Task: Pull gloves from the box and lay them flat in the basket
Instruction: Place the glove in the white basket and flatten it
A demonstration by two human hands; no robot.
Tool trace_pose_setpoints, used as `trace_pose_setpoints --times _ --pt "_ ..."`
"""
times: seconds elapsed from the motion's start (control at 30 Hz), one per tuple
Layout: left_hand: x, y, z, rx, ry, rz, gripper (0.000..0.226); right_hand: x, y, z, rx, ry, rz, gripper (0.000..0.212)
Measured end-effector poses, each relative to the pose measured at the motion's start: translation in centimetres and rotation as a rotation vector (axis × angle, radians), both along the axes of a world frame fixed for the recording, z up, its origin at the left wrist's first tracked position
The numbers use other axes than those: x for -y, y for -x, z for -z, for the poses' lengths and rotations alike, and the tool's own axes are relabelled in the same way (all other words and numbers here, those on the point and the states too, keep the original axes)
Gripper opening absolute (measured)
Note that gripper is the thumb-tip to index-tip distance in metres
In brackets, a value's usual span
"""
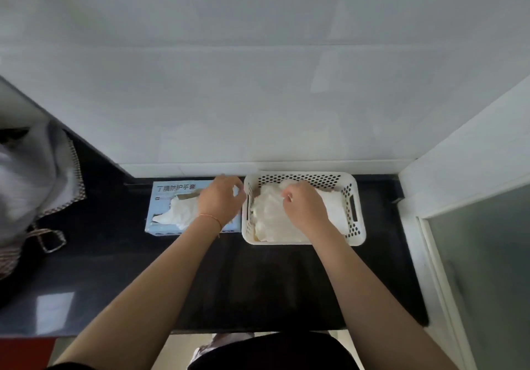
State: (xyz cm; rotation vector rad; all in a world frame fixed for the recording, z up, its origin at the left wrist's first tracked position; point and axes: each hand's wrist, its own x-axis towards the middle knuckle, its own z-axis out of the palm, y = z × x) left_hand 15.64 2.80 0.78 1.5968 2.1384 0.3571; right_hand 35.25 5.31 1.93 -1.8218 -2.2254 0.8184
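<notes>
A light blue glove box point(160, 197) lies on the black counter with white gloves point(180, 212) bulging out of its opening. Right beside it stands a white perforated basket point(358, 197) holding a crumpled layer of white gloves point(266, 217). My left hand point(220, 200) hovers over the box's right end, by the basket's left rim, fingers curled round a bit of white glove. My right hand point(304, 206) is inside the basket, fingers curled and pinching a glove near the far wall.
Box and basket sit against the white tiled wall on the black counter point(258, 283). A grey cloth and a checked bag point(37, 183) lie at the left. A white wall and frosted glass door point(473, 240) bound the right side.
</notes>
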Motion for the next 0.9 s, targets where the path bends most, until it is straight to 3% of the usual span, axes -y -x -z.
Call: trace_pose_setpoints --times 0.17,0.27,0.37,0.43,0.6,0.73,0.87,0.9 --pt "3.1 8.7 -0.6 -0.132 0.145 -0.173 0.031 2.0 7.9 0.2 -0.029 0.126 -0.099 0.031" --pt "4.9 12.0 -0.6 -0.015 0.241 -0.210 0.034 3.5 12.1 0.2 -0.029 0.149 -0.153 0.032" --pt "5.6 12.8 -0.4 0.080 0.293 -0.158 0.023 4.4 14.0 0.3 -0.051 0.149 -0.176 0.022" --pt "5.6 13.1 -0.4 0.110 0.246 -0.166 0.013 4.6 14.7 0.1 -0.065 0.136 -0.169 0.019" --pt "4.7 13.7 -1.5 0.186 0.093 -0.137 0.027 4.0 15.3 -1.6 -0.053 0.136 -0.114 0.025" --pt "3.2 13.7 -4.3 0.270 -0.059 -0.159 0.026 3.7 16.0 -2.6 -0.209 0.101 -0.013 0.023" --pt "1.8 13.5 -7.0 0.376 -0.143 -0.152 0.030 3.7 16.3 -3.8 -0.454 0.115 -0.010 0.060" --pt "1.5 13.4 -7.5 0.424 -0.153 -0.156 0.032 3.6 16.3 -4.1 -0.461 0.101 -0.020 0.060"
